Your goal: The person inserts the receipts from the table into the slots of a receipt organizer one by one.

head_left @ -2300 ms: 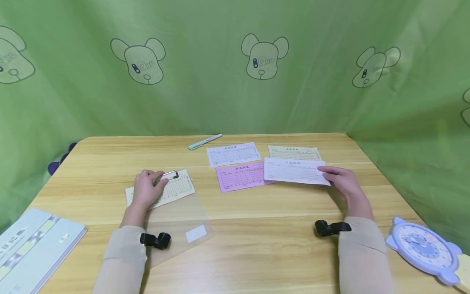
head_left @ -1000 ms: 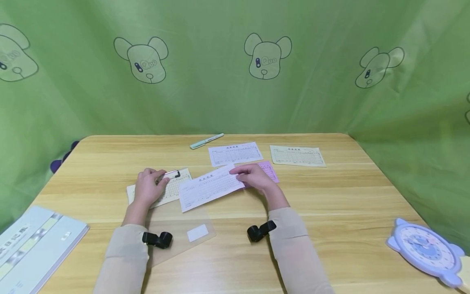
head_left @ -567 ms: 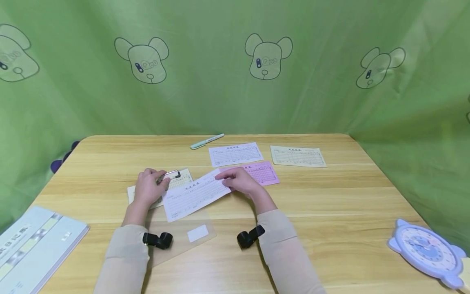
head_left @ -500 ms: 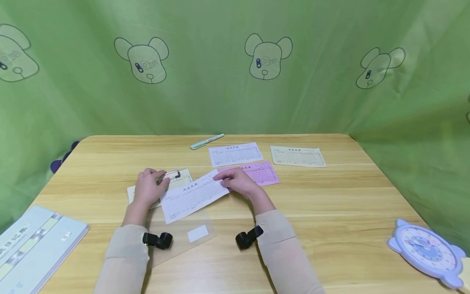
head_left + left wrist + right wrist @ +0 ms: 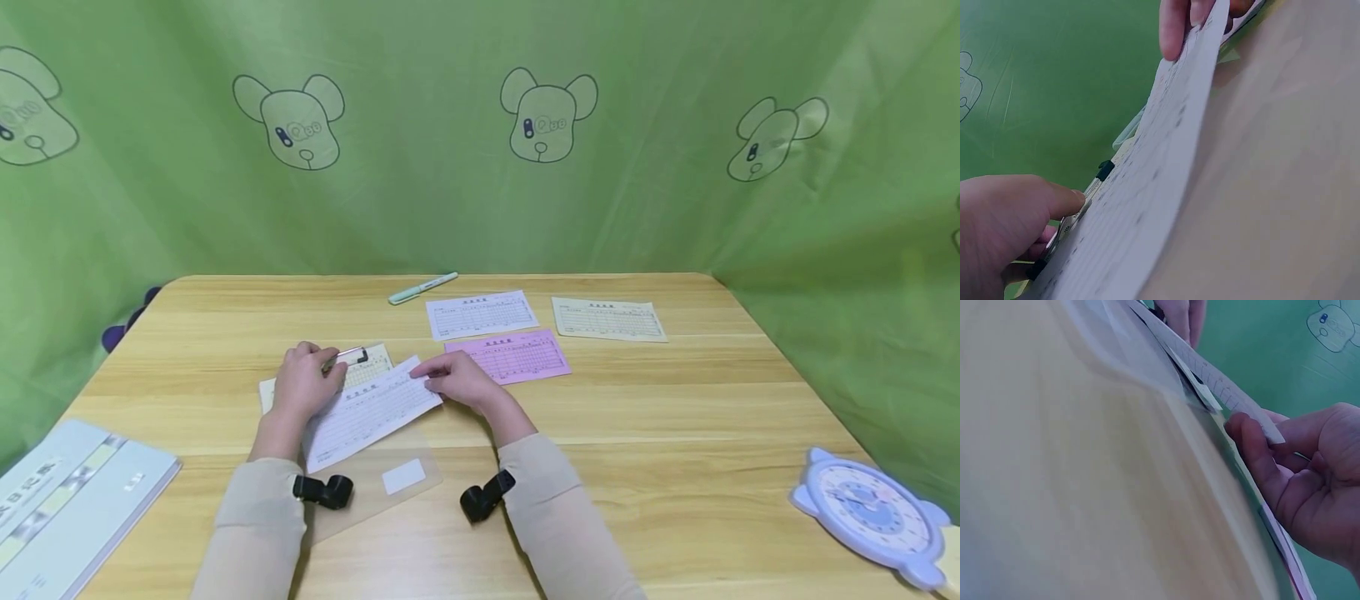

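My left hand pinches the wire clip at the top of a translucent clipboard. In the left wrist view its thumb presses on the metal clip. A pale yellow form lies on the board under the clip, partly covered. My right hand pinches a white printed form by its right end, between thumb and fingers. This form slants over the clipboard, its left end close to my left hand. In the right wrist view the white form is seen nearly edge-on.
A purple form, a white form and a pale green form lie at the back right. A light green pen lies behind them. A pale blue book is at left, a blue toy clock at right.
My right hand has carried the white form from the right side leftward and down over the clipboard, uncovering the purple and pale green forms. My left hand keeps its place on the clip.
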`<act>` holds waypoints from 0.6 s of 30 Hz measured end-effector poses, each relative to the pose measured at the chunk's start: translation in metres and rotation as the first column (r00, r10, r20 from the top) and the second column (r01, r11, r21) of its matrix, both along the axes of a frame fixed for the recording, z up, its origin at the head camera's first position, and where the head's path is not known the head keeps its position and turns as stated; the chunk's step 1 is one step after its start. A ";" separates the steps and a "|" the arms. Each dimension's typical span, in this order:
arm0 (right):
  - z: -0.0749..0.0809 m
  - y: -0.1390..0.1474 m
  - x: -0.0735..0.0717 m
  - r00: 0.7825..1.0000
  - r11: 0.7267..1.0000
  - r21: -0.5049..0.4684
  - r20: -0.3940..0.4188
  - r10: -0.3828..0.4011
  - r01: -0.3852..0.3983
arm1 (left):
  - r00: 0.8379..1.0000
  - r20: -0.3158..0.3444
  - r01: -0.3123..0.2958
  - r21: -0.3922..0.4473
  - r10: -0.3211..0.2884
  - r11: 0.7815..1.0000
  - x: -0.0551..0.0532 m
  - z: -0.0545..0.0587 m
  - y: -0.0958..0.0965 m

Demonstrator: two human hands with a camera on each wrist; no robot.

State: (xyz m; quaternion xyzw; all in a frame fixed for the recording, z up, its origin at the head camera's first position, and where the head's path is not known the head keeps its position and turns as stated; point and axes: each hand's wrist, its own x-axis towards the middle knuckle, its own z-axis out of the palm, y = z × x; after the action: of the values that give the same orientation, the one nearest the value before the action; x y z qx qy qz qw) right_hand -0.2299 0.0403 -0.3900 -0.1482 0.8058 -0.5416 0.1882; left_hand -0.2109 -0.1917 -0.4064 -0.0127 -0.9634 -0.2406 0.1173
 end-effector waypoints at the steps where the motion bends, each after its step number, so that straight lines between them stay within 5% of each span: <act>1: 0.000 -0.002 0.001 1.000 1.000 0.000 -0.003 -0.006 0.006 | 1.000 -0.003 0.002 -0.001 -0.002 1.000 0.000 0.000 0.000; 18: -0.009 -0.035 0.006 0.981 0.985 -0.072 0.127 -0.149 0.159 | 0.998 -0.062 0.019 0.097 -0.013 0.995 0.002 -0.002 -0.002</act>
State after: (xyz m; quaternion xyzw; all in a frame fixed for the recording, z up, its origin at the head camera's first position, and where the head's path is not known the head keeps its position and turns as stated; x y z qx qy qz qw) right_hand -0.2235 0.0058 -0.3986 -0.0599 0.7791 -0.5950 0.1879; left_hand -0.2088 -0.1938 -0.4080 -0.0219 -0.9464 -0.2877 0.1452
